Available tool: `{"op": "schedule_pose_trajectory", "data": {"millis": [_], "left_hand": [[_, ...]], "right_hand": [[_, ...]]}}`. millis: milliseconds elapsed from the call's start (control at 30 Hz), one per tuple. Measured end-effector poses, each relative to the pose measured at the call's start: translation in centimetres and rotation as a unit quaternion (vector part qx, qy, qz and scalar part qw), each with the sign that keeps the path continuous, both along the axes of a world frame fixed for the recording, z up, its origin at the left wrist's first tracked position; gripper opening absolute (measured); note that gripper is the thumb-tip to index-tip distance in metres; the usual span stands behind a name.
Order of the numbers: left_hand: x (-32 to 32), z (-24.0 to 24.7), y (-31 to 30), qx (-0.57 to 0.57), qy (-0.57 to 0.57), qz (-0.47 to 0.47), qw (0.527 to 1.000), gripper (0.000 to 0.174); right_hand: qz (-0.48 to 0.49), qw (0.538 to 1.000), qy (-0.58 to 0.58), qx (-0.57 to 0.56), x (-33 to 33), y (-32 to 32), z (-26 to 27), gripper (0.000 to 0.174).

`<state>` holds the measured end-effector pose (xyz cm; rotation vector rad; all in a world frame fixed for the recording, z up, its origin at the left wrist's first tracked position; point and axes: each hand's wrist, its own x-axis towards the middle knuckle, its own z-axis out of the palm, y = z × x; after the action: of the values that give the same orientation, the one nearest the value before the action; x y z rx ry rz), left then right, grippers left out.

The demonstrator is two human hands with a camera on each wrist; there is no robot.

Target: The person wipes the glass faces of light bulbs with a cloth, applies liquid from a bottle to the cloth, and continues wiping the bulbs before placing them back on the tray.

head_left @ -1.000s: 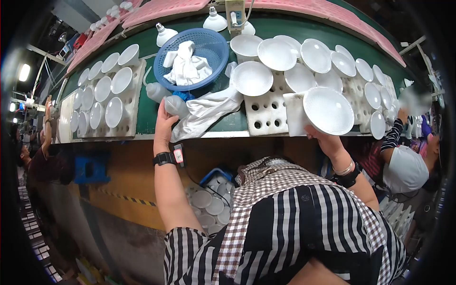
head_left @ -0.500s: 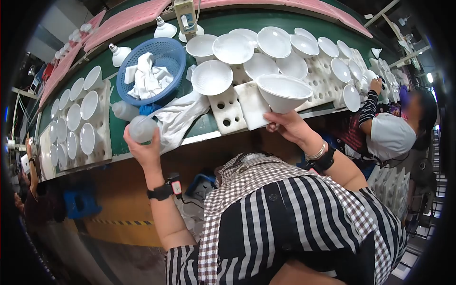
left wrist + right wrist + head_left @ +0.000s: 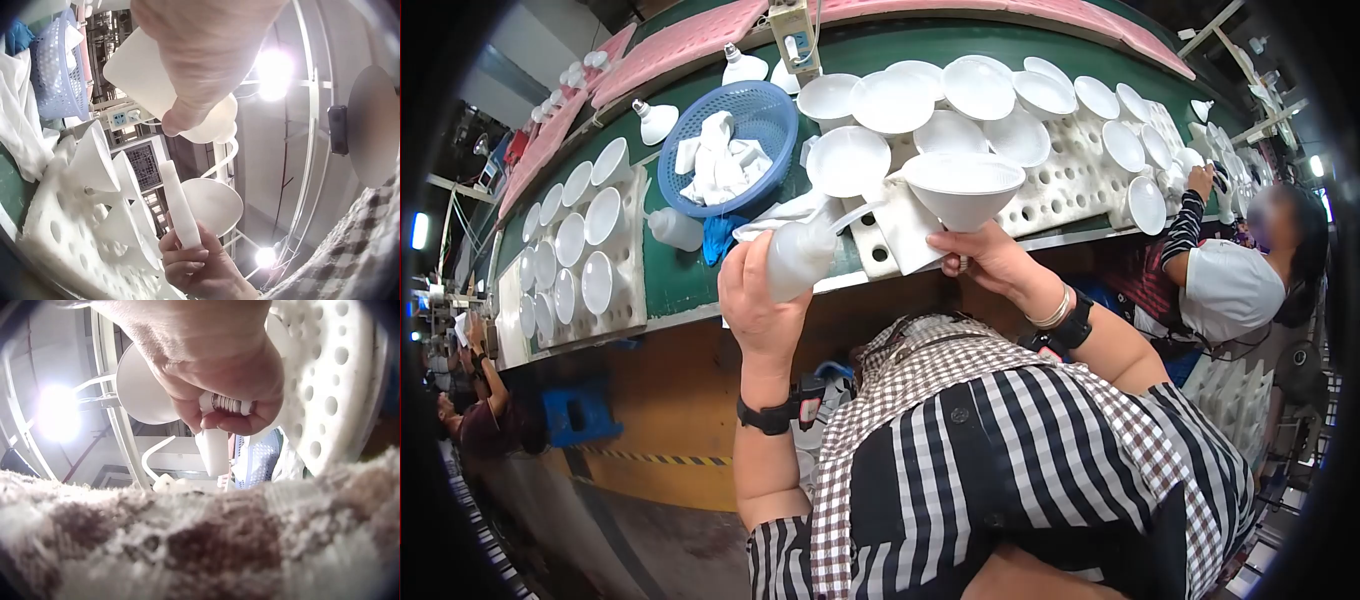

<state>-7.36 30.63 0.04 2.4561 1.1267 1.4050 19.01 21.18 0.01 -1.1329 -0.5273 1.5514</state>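
Observation:
My left hand (image 3: 760, 310) grips a translucent squeeze bottle (image 3: 798, 258) with a thin curved spout, raised at the bench's front edge. The spout points toward a white block (image 3: 912, 228). My right hand (image 3: 1000, 265) holds that block together with a white cone-shaped lamp (image 3: 965, 192), wide face up. In the right wrist view, the lamp's threaded base (image 3: 228, 404) lies within the curled fingers, the block (image 3: 214, 453) beside it. The left wrist view has the block (image 3: 180, 206) upright in front of the lamp (image 3: 215, 206).
Several similar lamps stand in perforated foam boards (image 3: 1050, 195) at right and another board (image 3: 628, 270) at left. A blue basket (image 3: 775, 110) holds white cloths, with a second bottle (image 3: 675, 228) beside it. Other people work at both sides.
My left hand has lifted the bottle off the bench and brought it right, near the block. The lamp in my right hand has tipped from facing me to nearly upright. The head view has turned.

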Motion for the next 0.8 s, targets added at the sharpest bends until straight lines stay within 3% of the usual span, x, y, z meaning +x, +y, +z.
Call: {"op": "schedule_pose_trajectory", "data": {"millis": [333, 533, 600, 633, 700, 800], "left_hand": [[0.2, 0.1, -0.4, -0.019, 0.021, 0.002, 1.000, 0.060], [-0.4, -0.8, 0.2, -0.090, 0.011, -0.016, 0.996, 0.060], [-2.4, -3.7, 2.2, -0.205, -0.096, 0.021, 0.974, 0.062], [-3.5, -4.6, 2.9, -0.303, -0.210, 0.005, 0.929, 0.067], [-6.4, -6.6, 5.6, -0.352, -0.324, 0.030, 0.877, 0.069], [-10.3, -10.0, 9.8, -0.333, -0.393, 0.104, 0.851, 0.075]], "right_hand": [[-0.003, 1.000, 0.001, 0.011, 0.2, 0.2, 0.6, 0.032], [-0.007, 1.000, -0.009, 0.011, 0.5, 0.4, 0.0, 0.032], [-0.011, 1.000, -0.011, 0.019, 0.6, 0.5, -0.1, 0.032], [-0.016, 0.999, -0.012, 0.025, 0.7, 0.6, -0.1, 0.032], [-0.022, 0.999, -0.013, 0.020, 0.9, 0.5, 0.0, 0.031], [-0.030, 0.999, -0.010, 0.012, 1.3, 0.3, -0.4, 0.028]]}}
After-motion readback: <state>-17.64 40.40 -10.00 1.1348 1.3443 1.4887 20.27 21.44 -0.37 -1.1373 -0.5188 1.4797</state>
